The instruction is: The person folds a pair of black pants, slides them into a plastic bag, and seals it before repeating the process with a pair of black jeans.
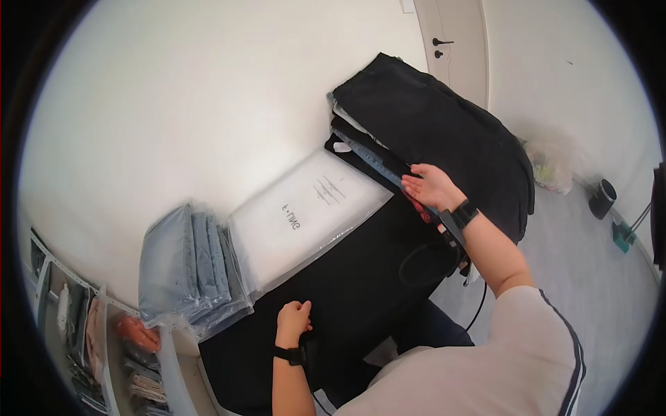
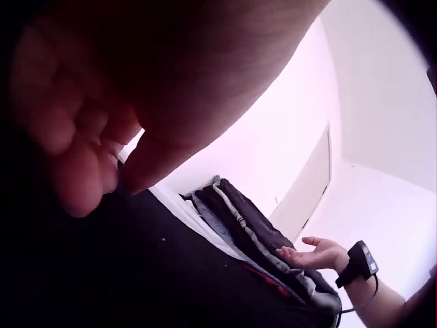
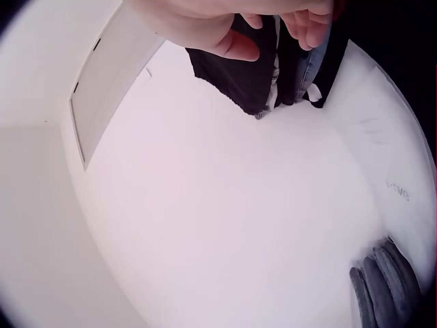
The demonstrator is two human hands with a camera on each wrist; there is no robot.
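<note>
"Right grip (image 1: pixel 431 188): condition?"

"Apart. My fingers were relaxed, the palm turned up, just beside the garment pile (image 1: pixel 444 118). Whether they touched it, I could not tell."

"Garment pile: place and make-up?"

"Folded cloth, stacked thick, at the right end of the black surface (image 1: pixel 340 277). Top layer: one broad garment, matte black, smooth, rounded at its right end. Below: a strip of blue denim (image 1: pixel 369 157), pale grey and more black, edges uneven. One small white patch (image 1: pixel 342 147) showed on the black cloth at the bottom."

"Left grip (image 1: pixel 294 322): condition?"

"Idle. My fingers hung loosely curled near the front edge, over plain black, the thumb close to the forefinger."

"Plastic goods?"

"Two lots. Clear plastic bags (image 1: pixel 277 222): flat, rectangular, glossy, milky where layered, with dark printed lettering; they lay between the garment pile and the second lot. Bagged bundles (image 1: pixel 166 256): blue-grey, soft-cornered, wrapped in crinkled transparent film, stacked at the left end against the wall (image 1: pixel 173 104)."
</note>
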